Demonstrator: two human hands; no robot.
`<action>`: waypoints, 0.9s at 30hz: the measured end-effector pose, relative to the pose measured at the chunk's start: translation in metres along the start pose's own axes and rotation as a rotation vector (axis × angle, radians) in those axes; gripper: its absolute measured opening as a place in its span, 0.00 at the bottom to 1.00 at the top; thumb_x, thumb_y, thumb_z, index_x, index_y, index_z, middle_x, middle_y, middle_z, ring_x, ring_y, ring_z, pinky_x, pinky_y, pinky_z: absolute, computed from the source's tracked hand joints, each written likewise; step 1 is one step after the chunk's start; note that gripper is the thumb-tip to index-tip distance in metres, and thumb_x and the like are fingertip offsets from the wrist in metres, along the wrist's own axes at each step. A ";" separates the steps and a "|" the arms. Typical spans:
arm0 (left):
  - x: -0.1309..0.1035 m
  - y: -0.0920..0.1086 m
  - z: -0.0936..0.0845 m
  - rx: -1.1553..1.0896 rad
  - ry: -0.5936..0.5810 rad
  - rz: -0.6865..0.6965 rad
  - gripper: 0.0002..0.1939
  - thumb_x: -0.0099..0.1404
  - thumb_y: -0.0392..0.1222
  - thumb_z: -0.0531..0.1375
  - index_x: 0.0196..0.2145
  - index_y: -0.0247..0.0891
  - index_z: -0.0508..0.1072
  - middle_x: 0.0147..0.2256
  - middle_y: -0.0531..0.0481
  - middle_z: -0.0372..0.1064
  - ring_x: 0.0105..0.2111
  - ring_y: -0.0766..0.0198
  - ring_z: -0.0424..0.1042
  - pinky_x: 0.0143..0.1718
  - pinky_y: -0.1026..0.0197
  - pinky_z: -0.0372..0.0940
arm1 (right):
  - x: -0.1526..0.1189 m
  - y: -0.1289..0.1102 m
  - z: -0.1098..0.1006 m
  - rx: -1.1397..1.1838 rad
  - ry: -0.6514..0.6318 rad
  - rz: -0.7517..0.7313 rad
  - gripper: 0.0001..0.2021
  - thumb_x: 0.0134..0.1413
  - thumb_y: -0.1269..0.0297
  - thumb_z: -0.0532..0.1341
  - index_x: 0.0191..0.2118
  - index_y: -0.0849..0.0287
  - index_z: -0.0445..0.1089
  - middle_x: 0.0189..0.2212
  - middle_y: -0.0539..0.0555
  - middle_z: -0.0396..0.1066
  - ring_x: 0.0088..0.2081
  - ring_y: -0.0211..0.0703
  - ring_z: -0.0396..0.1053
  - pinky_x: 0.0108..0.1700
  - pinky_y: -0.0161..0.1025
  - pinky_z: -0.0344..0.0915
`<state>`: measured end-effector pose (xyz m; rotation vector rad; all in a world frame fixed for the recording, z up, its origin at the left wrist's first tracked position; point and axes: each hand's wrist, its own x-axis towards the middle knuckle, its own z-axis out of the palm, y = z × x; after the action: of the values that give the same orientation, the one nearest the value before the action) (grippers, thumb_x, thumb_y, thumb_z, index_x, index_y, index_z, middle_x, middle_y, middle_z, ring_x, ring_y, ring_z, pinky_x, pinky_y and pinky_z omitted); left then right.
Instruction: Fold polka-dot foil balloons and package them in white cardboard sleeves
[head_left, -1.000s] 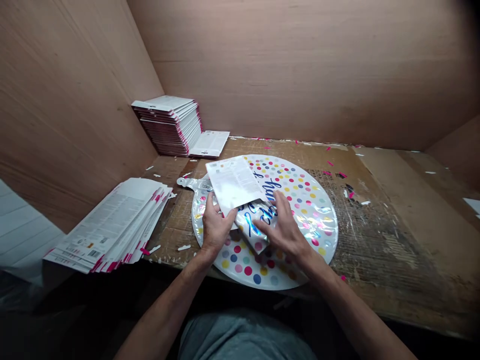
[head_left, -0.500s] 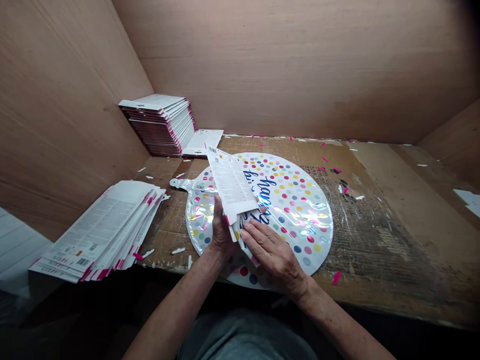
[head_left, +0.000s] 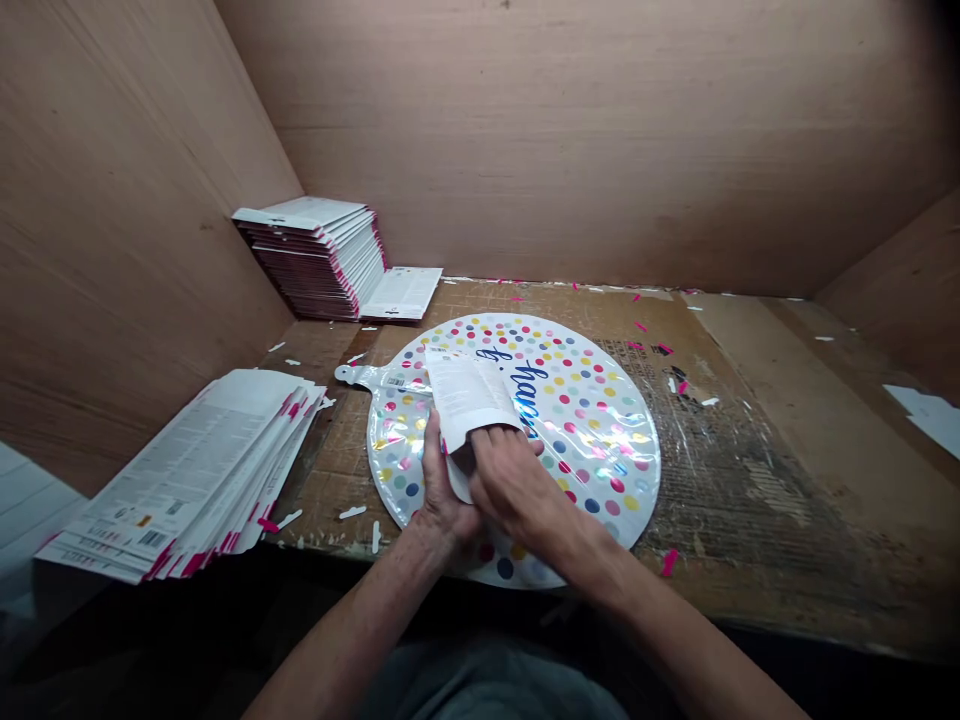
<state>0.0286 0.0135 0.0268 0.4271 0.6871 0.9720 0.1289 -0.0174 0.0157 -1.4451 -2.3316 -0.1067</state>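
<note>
A white printed envelope (head_left: 472, 388) is held over a round foil balloon (head_left: 600, 420) with coloured dots and blue lettering, which lies flat. My left hand (head_left: 444, 490) grips the envelope from below and the left, its thumb along the side. The fingers of my right hand (head_left: 510, 480) are inside the envelope's open near end; their tips are hidden, and so is anything they hold. The balloon's clear tail (head_left: 360, 375) points left.
Flat printed envelopes (head_left: 202, 460) lie fanned at the left edge of the cardboard-covered table (head_left: 750, 500). A tall stack of envelopes (head_left: 307, 255) stands at the back left, beside a single envelope (head_left: 405, 290). Wooden walls enclose the back and sides. Pink and white scraps are scattered about.
My right hand has moved left and pushed its fingers into the envelope's near end. The folded dotted piece that showed there is out of sight. The view has shifted slightly.
</note>
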 end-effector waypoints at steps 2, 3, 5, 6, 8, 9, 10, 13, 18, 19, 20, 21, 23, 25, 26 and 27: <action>-0.003 0.014 -0.010 0.053 0.007 -0.055 0.41 0.61 0.71 0.50 0.59 0.38 0.68 0.46 0.42 0.76 0.48 0.45 0.74 0.48 0.47 0.69 | -0.023 -0.004 -0.003 -0.036 0.032 -0.076 0.22 0.61 0.75 0.51 0.60 0.71 0.63 0.56 0.70 0.66 0.57 0.58 0.64 0.55 0.53 0.68; -0.006 0.021 -0.016 0.095 0.010 -0.119 0.38 0.63 0.69 0.52 0.57 0.36 0.70 0.46 0.41 0.77 0.48 0.46 0.74 0.48 0.48 0.69 | -0.036 -0.005 -0.003 -0.057 0.060 -0.113 0.24 0.60 0.78 0.50 0.61 0.73 0.60 0.58 0.71 0.64 0.60 0.59 0.61 0.57 0.54 0.67; -0.011 0.029 -0.026 0.196 0.038 -0.241 0.31 0.65 0.61 0.56 0.55 0.34 0.72 0.45 0.40 0.78 0.46 0.48 0.76 0.47 0.51 0.70 | -0.058 -0.005 0.001 -0.088 0.113 -0.164 0.26 0.58 0.80 0.48 0.62 0.75 0.59 0.59 0.72 0.64 0.61 0.58 0.61 0.58 0.52 0.66; -0.012 0.029 -0.029 0.241 0.065 -0.268 0.28 0.65 0.58 0.57 0.54 0.34 0.73 0.44 0.40 0.78 0.45 0.49 0.76 0.46 0.52 0.71 | -0.065 -0.006 0.004 -0.088 0.125 -0.164 0.25 0.58 0.81 0.47 0.61 0.75 0.59 0.58 0.72 0.65 0.60 0.57 0.62 0.58 0.51 0.67; -0.014 0.024 -0.033 0.301 0.103 -0.248 0.25 0.66 0.55 0.59 0.52 0.34 0.74 0.42 0.41 0.78 0.41 0.51 0.78 0.42 0.54 0.72 | -0.066 -0.008 0.006 -0.071 0.104 -0.113 0.24 0.58 0.79 0.48 0.60 0.75 0.60 0.56 0.72 0.67 0.58 0.56 0.64 0.57 0.50 0.67; -0.015 0.018 -0.034 0.316 0.099 -0.224 0.24 0.66 0.55 0.59 0.51 0.34 0.74 0.41 0.41 0.79 0.39 0.52 0.78 0.39 0.55 0.73 | -0.061 -0.010 0.006 -0.059 0.072 -0.059 0.22 0.59 0.77 0.48 0.59 0.74 0.62 0.54 0.71 0.68 0.56 0.57 0.66 0.56 0.52 0.68; -0.014 0.012 -0.034 0.323 0.077 -0.199 0.24 0.66 0.56 0.59 0.50 0.34 0.74 0.40 0.41 0.79 0.36 0.53 0.78 0.36 0.56 0.73 | -0.053 -0.011 0.005 -0.048 0.030 -0.003 0.20 0.60 0.75 0.49 0.56 0.73 0.64 0.51 0.71 0.70 0.54 0.58 0.67 0.54 0.54 0.68; -0.014 0.005 -0.033 0.386 0.005 -0.169 0.24 0.65 0.59 0.58 0.46 0.35 0.75 0.34 0.43 0.78 0.30 0.56 0.77 0.30 0.58 0.71 | -0.030 -0.013 -0.002 -0.048 -0.096 0.061 0.15 0.61 0.72 0.51 0.47 0.69 0.70 0.41 0.68 0.73 0.46 0.59 0.70 0.52 0.59 0.68; -0.016 0.037 -0.034 1.365 0.184 -0.122 0.32 0.65 0.67 0.52 0.21 0.37 0.73 0.19 0.44 0.71 0.24 0.54 0.74 0.28 0.57 0.68 | -0.053 -0.008 -0.003 -0.012 0.032 -0.010 0.17 0.64 0.71 0.50 0.54 0.71 0.68 0.52 0.68 0.71 0.55 0.55 0.67 0.60 0.53 0.63; -0.015 0.042 -0.033 1.611 0.272 0.006 0.31 0.65 0.66 0.53 0.20 0.37 0.72 0.20 0.44 0.71 0.27 0.53 0.75 0.31 0.56 0.68 | -0.066 -0.007 -0.002 -0.008 0.068 -0.028 0.17 0.65 0.70 0.50 0.54 0.72 0.68 0.53 0.68 0.71 0.56 0.55 0.67 0.59 0.52 0.64; -0.012 0.044 -0.032 1.804 0.340 0.180 0.28 0.65 0.64 0.54 0.23 0.37 0.74 0.23 0.43 0.73 0.31 0.51 0.76 0.36 0.54 0.68 | -0.078 -0.006 -0.002 -0.006 0.099 -0.049 0.17 0.66 0.70 0.51 0.54 0.71 0.68 0.53 0.68 0.71 0.56 0.55 0.68 0.58 0.51 0.65; -0.008 0.042 -0.031 1.932 0.358 0.372 0.24 0.67 0.60 0.55 0.29 0.37 0.76 0.29 0.42 0.76 0.37 0.49 0.76 0.42 0.52 0.68 | -0.088 -0.005 -0.002 0.003 0.128 -0.069 0.15 0.66 0.70 0.51 0.52 0.71 0.69 0.52 0.67 0.72 0.55 0.54 0.68 0.57 0.51 0.66; 0.004 0.029 -0.030 2.050 0.191 0.677 0.17 0.69 0.51 0.56 0.44 0.37 0.76 0.46 0.40 0.76 0.52 0.47 0.71 0.53 0.49 0.64 | -0.103 0.001 -0.007 0.046 0.196 -0.088 0.12 0.65 0.72 0.54 0.49 0.68 0.71 0.48 0.63 0.75 0.50 0.51 0.71 0.53 0.47 0.67; 0.017 0.007 -0.030 2.075 -0.122 0.798 0.19 0.71 0.46 0.54 0.55 0.36 0.70 0.57 0.40 0.68 0.61 0.48 0.61 0.60 0.47 0.58 | -0.108 0.010 -0.015 0.066 0.249 -0.059 0.09 0.64 0.74 0.57 0.46 0.64 0.72 0.42 0.59 0.77 0.43 0.46 0.72 0.47 0.43 0.67; 0.022 -0.004 -0.030 2.073 -0.241 0.809 0.20 0.72 0.46 0.53 0.57 0.36 0.68 0.60 0.40 0.65 0.64 0.47 0.57 0.62 0.46 0.57 | -0.108 0.016 -0.019 0.053 0.253 -0.032 0.09 0.63 0.74 0.58 0.46 0.63 0.73 0.40 0.57 0.77 0.41 0.45 0.72 0.45 0.43 0.66; 0.026 -0.013 -0.030 2.067 -0.319 0.809 0.20 0.73 0.46 0.52 0.58 0.36 0.67 0.61 0.40 0.63 0.65 0.47 0.55 0.63 0.45 0.55 | -0.107 0.022 -0.022 0.030 0.243 -0.010 0.08 0.63 0.73 0.59 0.45 0.62 0.73 0.39 0.56 0.76 0.39 0.45 0.71 0.44 0.43 0.65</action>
<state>0.0256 0.0296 -0.0112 2.7512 1.0436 0.5009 0.1959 -0.1030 -0.0065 -1.3264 -2.1347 -0.2352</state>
